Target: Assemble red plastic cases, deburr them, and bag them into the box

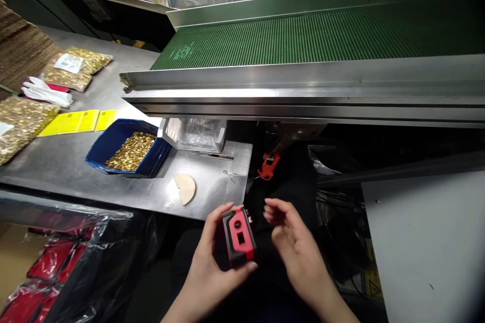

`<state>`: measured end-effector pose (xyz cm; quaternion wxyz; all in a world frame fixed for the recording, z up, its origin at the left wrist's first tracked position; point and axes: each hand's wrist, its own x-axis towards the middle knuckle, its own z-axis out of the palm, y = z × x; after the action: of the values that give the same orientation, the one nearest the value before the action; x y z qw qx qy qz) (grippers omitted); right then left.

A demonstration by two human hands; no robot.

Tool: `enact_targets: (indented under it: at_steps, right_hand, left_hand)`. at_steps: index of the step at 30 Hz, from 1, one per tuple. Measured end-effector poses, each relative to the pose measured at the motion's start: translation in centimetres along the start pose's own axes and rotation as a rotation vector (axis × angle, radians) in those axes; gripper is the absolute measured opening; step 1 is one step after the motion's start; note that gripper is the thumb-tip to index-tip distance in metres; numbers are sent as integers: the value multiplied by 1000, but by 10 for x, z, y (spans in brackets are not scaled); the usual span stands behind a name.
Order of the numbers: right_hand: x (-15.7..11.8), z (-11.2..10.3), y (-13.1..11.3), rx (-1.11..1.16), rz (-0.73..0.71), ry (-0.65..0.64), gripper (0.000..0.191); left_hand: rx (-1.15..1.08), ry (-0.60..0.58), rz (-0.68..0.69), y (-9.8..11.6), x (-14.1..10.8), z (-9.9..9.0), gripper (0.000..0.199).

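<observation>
My left hand (215, 262) is closed around a red and black plastic housing (240, 234), gripping it between thumb and fingers. Its red face has a round hole and a rectangular opening, and small red parts stick out at its upper right edge. To the right of it, my right hand (295, 245) is raised with its fingers loosely curved and the thumb apart. Nothing shows in that hand, and it is not touching the housing. Beyond the hands, on the metal table (159, 197), lies a pale round disc (185, 188) with a wedge cut out.
A blue bin (113, 136) of small brass parts stands beside a grey tray (222, 141) of clear plastic bags. Behind runs a green conveyor belt (284, 40) with metal side rails. An orange tool (268, 166) hangs below it. Red bagged items (53, 260) fill a box at lower left.
</observation>
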<state>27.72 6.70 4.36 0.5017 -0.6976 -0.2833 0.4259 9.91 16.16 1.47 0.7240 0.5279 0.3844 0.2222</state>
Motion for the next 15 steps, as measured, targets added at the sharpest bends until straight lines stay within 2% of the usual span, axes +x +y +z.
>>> enact_targets:
  at_steps: [1,3,5,9,12,15]
  right_hand:
    - [3,-2,5,-9,25,70,35]
    - [7,-6,14,-46,25,129,29]
    - [6,-10,21,-88,-43,120,26]
    - [-2,-11,24,-123,-92,28,41]
    - [-6,-6,18,-127,-111,-50,37]
    - [-8,-1,10,-122,-165,-136,30]
  left_hand:
    - [-119,7,-46,0,0,-1,91]
    - [-386,0,-123,-2,-1,-1,90]
    - [-624,-37,-171,-3,-2,-1,86]
    - [-962,-122,-226,-4,-4,3,79]
    - [-1026,-166,-172,-4,-3,3,79]
    - [-954,-250,-107,-6,-3,-1,87]
